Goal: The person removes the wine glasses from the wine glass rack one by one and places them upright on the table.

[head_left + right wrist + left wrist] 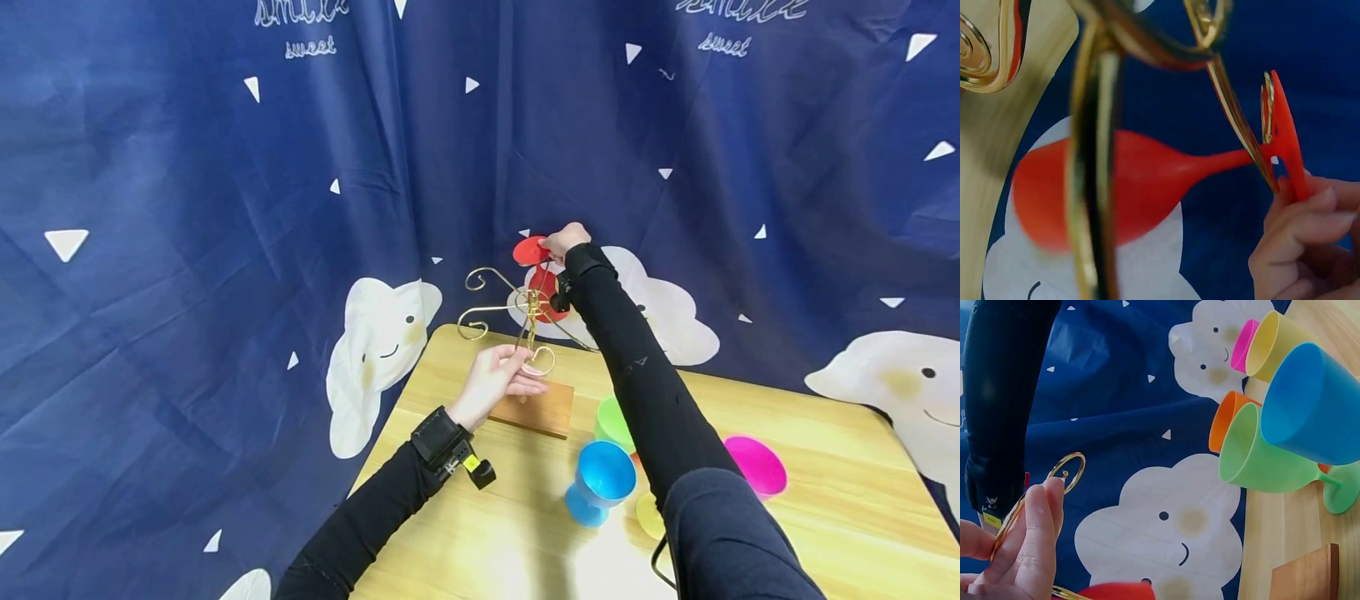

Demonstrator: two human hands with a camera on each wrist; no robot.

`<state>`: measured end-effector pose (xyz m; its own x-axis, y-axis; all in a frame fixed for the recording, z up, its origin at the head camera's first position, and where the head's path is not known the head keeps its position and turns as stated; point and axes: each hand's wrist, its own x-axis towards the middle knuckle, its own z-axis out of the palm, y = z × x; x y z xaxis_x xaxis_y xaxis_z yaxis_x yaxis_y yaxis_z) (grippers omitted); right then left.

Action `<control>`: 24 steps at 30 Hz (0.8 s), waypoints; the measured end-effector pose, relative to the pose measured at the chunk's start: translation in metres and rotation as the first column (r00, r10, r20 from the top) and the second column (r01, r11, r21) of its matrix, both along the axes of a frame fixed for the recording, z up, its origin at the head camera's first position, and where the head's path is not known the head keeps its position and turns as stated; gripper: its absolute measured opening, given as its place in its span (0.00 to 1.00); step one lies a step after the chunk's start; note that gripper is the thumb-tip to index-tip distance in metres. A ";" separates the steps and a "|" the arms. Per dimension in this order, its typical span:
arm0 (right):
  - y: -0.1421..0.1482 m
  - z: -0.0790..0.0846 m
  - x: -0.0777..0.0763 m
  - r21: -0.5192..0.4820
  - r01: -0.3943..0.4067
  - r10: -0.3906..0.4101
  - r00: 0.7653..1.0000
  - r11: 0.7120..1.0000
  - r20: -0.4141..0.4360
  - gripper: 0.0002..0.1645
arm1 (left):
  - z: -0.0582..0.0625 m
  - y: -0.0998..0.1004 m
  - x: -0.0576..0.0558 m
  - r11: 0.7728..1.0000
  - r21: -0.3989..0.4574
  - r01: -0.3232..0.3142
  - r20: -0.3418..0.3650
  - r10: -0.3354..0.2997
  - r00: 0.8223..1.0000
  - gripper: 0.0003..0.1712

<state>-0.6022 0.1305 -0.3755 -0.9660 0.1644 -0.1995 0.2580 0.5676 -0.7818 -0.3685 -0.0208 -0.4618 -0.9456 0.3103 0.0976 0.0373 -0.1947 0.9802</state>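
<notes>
A gold wire glass rack (533,310) with curled arms rises from a wooden base (553,410) near the table's far-left corner. One of its front curled arms (1079,464) is held between the fingers and thumb of my left hand (497,382). At the back of the rack, a red plastic goblet (1147,181) hangs upside down, its stem beside a gold hook. My right hand (567,239) pinches the edge of the goblet's round red foot (530,251). In the right wrist view, a blurred gold wire crosses in front of the goblet's bowl.
Right of the base stand a blue goblet (604,473) and a green goblet (613,422). A yellow goblet (1275,347), an orange goblet (1225,422) and a pink goblet (756,467) are further right, partly hidden. A dark blue curtain (225,167) hangs behind the table.
</notes>
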 end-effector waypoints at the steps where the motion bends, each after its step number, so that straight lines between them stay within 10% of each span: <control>1: 0.002 0.001 0.001 -0.065 0.004 -0.003 1.000 0.998 0.015 0.13 | 0.000 0.000 0.000 1.000 0.004 0.002 0.000 -0.002 1.000 0.18; 24: -0.019 0.035 0.043 -0.409 -0.270 0.313 0.949 0.872 0.040 0.07 | 0.001 0.003 -0.001 0.996 0.086 -0.016 0.081 0.009 0.997 0.15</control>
